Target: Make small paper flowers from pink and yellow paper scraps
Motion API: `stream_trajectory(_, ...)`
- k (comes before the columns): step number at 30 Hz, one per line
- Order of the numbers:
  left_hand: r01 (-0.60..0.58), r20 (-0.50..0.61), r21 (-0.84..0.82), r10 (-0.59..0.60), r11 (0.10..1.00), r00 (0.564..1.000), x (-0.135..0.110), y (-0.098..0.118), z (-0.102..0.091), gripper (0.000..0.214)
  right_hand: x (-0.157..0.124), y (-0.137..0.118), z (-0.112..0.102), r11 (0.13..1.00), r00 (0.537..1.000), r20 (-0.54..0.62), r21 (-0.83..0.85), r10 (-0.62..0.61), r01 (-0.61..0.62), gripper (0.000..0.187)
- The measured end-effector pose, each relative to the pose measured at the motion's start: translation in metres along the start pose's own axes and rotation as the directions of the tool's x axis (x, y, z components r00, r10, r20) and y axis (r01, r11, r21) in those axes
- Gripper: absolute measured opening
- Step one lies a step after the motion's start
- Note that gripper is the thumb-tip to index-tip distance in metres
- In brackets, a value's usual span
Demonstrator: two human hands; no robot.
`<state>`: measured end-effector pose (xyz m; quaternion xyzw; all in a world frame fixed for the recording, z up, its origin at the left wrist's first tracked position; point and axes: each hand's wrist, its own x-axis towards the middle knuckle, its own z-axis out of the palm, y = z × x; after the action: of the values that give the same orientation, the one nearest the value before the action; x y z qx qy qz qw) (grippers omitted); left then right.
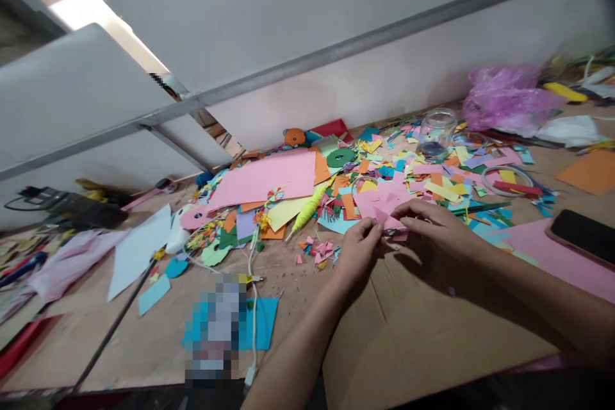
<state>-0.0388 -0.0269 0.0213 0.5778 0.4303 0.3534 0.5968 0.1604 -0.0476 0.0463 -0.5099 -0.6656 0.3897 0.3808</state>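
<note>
My left hand (359, 245) and my right hand (435, 225) meet over the middle of the table, both pinched on a small folded pink paper piece (390, 223). The fingers of each hand are closed round its edges. Just to the left lie small folded pink and orange paper bits (323, 250). Behind the hands spreads a heap of coloured paper scraps (423, 179). A large pink paper sheet (264, 179) lies further left.
A clear glass jar (436, 131) stands at the back beside a crumpled purple plastic bag (504, 99). A black phone (583, 234) rests on pink paper at right. A yellow-green tool (307, 210), a white cable (254, 307), blue paper (264, 323) and a tape ring (509, 180) lie around. White partition boards (336, 25) close the back.
</note>
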Motion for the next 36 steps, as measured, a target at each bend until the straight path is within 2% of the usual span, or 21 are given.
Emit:
stream_trajectory(2,-0.060,0.007,0.099,0.059,0.993,0.998,-0.002,0.001,0.001,0.032,0.001,-0.007,0.005,0.995,0.997,0.060,0.083,0.058,-0.063,0.030)
stream_trajectory(4,-0.066,0.041,0.115,0.062,0.991,0.997,-0.003,0.000,0.002,0.031,0.004,-0.010,0.010,0.976,0.988,0.063,0.163,0.137,-0.146,0.034)
stream_trajectory(6,-0.007,0.099,0.028,0.005,1.000,0.995,-0.003,-0.001,0.002,0.034,0.006,-0.011,0.013,0.959,0.981,0.047,0.205,0.190,-0.196,0.039)
stream_trajectory(10,0.093,0.160,-0.170,-0.066,0.981,0.985,-0.003,0.000,0.002,0.046,0.008,-0.014,0.013,0.959,0.979,0.035,0.199,0.199,-0.202,0.041)
stream_trajectory(14,0.092,0.176,-0.148,-0.065,0.985,0.982,-0.003,0.004,0.001,0.042,0.005,-0.019,0.012,0.963,0.977,0.016,0.166,0.213,-0.213,0.041)
stream_trajectory(19,0.006,0.165,-0.015,-0.003,1.000,0.986,-0.004,0.004,0.003,0.030,-0.001,-0.027,0.012,0.976,0.979,-0.007,0.090,0.202,-0.201,0.040)
stream_trajectory(23,-0.017,0.166,-0.007,0.018,1.000,0.986,-0.004,0.001,0.006,0.029,-0.003,-0.028,0.013,0.974,0.980,-0.008,0.107,0.200,-0.198,0.037)
stream_trajectory(31,0.109,0.110,-0.174,-0.091,0.979,0.990,-0.003,-0.001,0.004,0.037,-0.003,0.010,0.010,0.981,0.992,-0.114,0.190,0.058,-0.036,0.025)
stream_trajectory(36,0.166,0.126,-0.262,-0.136,0.951,0.983,-0.003,-0.001,0.004,0.037,-0.006,0.007,0.005,0.992,1.000,0.014,0.128,-0.020,0.018,0.015)
